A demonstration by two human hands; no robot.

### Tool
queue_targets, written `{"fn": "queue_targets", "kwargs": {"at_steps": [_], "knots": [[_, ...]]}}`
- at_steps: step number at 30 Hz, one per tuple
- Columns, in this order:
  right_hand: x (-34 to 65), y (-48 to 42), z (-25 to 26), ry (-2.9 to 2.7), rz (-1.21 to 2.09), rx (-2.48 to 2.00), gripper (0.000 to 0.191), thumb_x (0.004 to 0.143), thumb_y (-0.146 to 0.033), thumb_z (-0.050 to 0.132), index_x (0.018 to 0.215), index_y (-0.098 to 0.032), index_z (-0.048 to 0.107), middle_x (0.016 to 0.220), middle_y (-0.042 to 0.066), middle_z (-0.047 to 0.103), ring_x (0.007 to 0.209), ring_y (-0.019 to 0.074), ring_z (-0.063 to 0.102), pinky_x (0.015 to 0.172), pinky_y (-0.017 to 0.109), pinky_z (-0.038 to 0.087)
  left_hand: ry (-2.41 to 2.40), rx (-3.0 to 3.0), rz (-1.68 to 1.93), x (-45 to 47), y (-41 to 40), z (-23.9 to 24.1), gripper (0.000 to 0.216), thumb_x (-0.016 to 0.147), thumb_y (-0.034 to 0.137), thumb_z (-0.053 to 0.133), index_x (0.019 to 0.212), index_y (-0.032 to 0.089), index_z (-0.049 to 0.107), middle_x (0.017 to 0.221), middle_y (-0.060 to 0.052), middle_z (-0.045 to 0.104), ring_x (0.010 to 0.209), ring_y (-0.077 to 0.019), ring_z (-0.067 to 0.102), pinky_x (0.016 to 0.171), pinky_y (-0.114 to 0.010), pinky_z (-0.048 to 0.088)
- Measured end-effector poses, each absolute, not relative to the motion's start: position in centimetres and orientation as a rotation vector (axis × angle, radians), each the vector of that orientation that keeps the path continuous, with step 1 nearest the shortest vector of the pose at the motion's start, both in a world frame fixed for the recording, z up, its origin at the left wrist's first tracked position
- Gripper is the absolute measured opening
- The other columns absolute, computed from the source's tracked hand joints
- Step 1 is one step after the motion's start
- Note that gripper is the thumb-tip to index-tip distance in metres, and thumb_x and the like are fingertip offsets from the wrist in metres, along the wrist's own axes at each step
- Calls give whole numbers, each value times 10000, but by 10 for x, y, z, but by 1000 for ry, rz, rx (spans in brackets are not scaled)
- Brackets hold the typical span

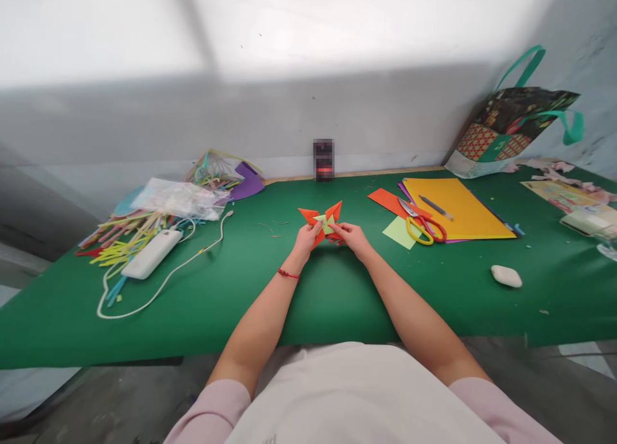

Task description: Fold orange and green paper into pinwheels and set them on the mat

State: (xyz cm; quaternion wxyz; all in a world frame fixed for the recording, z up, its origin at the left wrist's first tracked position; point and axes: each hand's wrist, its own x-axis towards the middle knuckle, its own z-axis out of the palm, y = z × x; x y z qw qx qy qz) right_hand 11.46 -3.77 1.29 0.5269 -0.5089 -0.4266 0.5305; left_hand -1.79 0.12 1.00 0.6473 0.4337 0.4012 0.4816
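A folded orange paper shape (322, 215) with pointed tips and a pale green centre sits just above the green table (337, 290), at its middle. My left hand (306, 238) pinches its left side, fingers closed on the paper. My right hand (351, 234) grips its right side, fingers closed too. A red string circles my left wrist.
To the right lie yellow and orange paper sheets (457, 207), scissors with yellow and red handles (420, 225), a pen (436, 207) and a white eraser (506, 275). A patterned bag (511, 126) leans in the right corner. Left: a white power bank (151, 254) with cable, coloured strips, plastic bags.
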Motion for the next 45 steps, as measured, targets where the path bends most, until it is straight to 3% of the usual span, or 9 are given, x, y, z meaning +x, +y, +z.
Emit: {"fn": "queue_targets", "kwargs": {"at_steps": [9, 20, 28, 35, 45], "knots": [[115, -35, 9, -1106, 1168, -1205, 465, 530, -636, 700, 605, -197, 567, 601, 28, 692, 579, 206, 671, 555, 311, 518, 910, 973, 1074, -16, -1, 11, 262, 636, 359, 747, 714, 118, 677, 720, -72, 707, 704, -197, 661, 789, -352, 499], [115, -33, 7, -1088, 1127, -1212, 519, 563, -715, 614, 639, -204, 571, 597, 16, 673, 544, 181, 640, 433, 266, 480, 928, 966, 1090, -17, -1, 8, 338, 533, 345, 805, 759, 116, 701, 782, -95, 722, 847, -255, 668, 835, -360, 492], [116, -31, 3, -1069, 1070, -1201, 512, 550, -692, 651, 676, -216, 507, 523, -19, 640, 479, 154, 604, 401, 245, 459, 941, 959, 1093, -17, -3, 9, 347, 461, 248, 830, 743, 98, 695, 772, -105, 718, 828, -273, 666, 843, -401, 477], [116, -29, 3, -1041, 1106, -1224, 515, 669, -729, 517, 635, -215, 507, 570, 8, 662, 478, 157, 612, 391, 251, 460, 940, 945, 1157, -18, -3, 9, 371, 473, 277, 823, 774, 107, 688, 846, -101, 721, 908, -270, 654, 884, -389, 460], [114, -32, 4, -1069, 1118, -1240, 531, 655, -727, 523, 612, -197, 531, 539, 7, 660, 432, 125, 589, 372, 213, 433, 954, 941, 1158, -17, -5, 12, 350, 458, 278, 826, 737, 116, 690, 836, -104, 724, 926, -284, 648, 865, -382, 468]]}}
